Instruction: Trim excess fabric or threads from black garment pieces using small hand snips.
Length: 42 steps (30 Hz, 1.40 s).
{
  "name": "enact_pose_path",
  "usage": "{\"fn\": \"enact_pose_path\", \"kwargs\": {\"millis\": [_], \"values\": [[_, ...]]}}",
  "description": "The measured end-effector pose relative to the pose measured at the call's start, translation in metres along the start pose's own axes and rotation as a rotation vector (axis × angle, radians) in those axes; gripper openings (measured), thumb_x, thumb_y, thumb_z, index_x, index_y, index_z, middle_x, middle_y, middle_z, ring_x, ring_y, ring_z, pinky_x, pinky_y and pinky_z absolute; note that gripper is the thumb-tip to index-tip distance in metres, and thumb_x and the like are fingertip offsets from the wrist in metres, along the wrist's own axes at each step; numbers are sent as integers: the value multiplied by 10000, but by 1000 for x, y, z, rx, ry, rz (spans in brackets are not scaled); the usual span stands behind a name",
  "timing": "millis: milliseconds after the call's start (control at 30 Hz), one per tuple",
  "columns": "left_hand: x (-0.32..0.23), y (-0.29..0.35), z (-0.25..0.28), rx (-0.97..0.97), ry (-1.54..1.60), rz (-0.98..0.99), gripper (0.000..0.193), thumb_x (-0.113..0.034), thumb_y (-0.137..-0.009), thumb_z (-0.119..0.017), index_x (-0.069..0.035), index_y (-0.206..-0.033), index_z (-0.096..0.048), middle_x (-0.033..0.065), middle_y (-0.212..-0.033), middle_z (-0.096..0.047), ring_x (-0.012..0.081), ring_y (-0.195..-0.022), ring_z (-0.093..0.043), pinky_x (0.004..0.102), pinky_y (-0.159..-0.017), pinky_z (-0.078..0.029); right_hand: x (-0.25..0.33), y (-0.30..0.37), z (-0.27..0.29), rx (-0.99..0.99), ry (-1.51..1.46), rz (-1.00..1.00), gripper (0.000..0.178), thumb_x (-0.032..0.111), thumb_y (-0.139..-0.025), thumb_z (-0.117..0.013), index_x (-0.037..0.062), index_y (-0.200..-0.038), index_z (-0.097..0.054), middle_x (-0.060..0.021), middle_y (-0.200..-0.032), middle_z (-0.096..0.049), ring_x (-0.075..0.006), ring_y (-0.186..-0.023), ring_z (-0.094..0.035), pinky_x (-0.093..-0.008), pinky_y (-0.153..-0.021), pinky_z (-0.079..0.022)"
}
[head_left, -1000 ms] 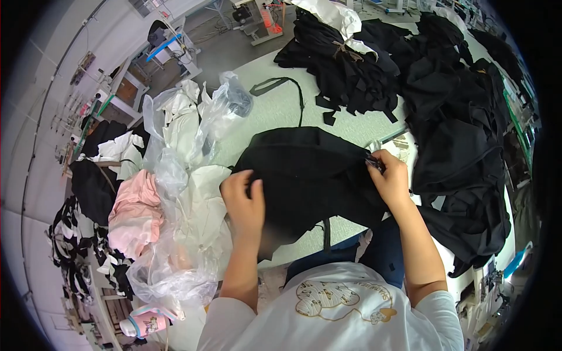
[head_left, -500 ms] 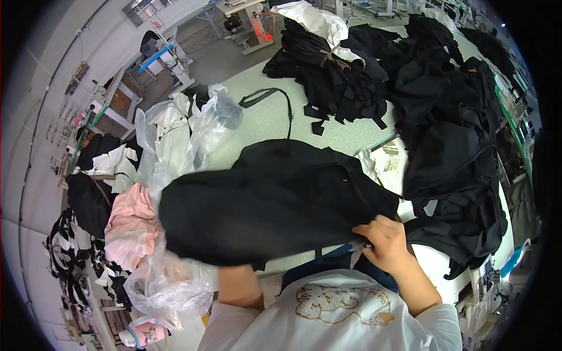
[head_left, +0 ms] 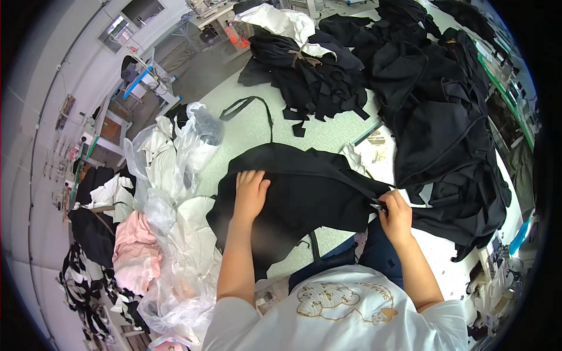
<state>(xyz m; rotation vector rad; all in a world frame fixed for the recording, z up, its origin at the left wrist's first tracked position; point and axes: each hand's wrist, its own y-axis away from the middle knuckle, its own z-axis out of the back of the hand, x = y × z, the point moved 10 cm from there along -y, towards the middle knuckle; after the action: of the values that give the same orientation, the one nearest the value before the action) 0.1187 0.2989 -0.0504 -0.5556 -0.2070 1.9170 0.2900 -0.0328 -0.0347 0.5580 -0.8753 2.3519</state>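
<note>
A black fabric garment (head_left: 293, 205) lies spread on the table in front of me, with a thin black strap running from its far edge. My left hand (head_left: 250, 198) rests flat on its left part, fingers stretched out over a folded edge. At the garment's right end, my right hand (head_left: 396, 217) is closed around what look like small thread snips (head_left: 377, 205); their metal tips point left, against the cloth. Most of the snips is hidden in the fingers, so whether they also pinch the fabric is unclear.
Black garments (head_left: 436, 128) are heaped on the right. A tied bundle of black pieces (head_left: 322, 76) lies at the far side under white cloth (head_left: 281, 22). Clear plastic bags (head_left: 199, 137) with white cloth and a pink fabric piece (head_left: 136, 251) line the left of the pale green table (head_left: 249, 131).
The garment's left part, raised and blurred before, now lies lower and flatter. My left hand, earlier hidden under it, is on top. My right hand has moved slightly up and right.
</note>
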Motion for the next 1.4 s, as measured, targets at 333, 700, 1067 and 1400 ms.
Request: {"fn": "enact_pose_path", "kwargs": {"millis": [333, 700, 1067, 1400], "values": [[-151, 20, 11, -21, 648, -10, 112, -15, -845, -667, -35, -952, -692, 124, -1054, -668, 291, -971, -644, 360, -846, -522, -9, 13, 16, -53, -236, -95, 344, 19, -701, -809, 18, -912, -537, -145, -847, -568, -306, -700, -578, -344, -627, -471], [-304, -12, -87, 399, 588, -611, 220, -33, -748, -710, -77, -863, -527, 83, -828, -584, 304, -862, -585, 405, -838, -456, -58, 101, 7, -161, -1165, -935, 406, 313, -1042, -357, 10, -1017, -626, -26, -753, -570, -87, -598, -440, -234, -526, -342], [-306, 2, -117, 1347, 812, -417, 192, 44, -878, -510, -10, -973, -668, 70, -928, -681, 168, -877, -622, 299, -807, -482, -10, 130, -26, 119, -1601, -989, 345, 285, -1061, -361, 17, -1037, -577, -56, -743, -587, -104, -567, -449, -235, -525, -353], [-291, -2, -112, 1431, 1095, -103, 291, 23, -914, -542, -53, -1167, -661, -21, -1047, -652, 49, -825, -521, 216, -801, -453, 2, 117, -48, 197, -1470, -892, 367, 299, -1073, -327, 4, -1026, -541, -65, -665, -539, -95, -486, -373, -228, -449, -298]]}}
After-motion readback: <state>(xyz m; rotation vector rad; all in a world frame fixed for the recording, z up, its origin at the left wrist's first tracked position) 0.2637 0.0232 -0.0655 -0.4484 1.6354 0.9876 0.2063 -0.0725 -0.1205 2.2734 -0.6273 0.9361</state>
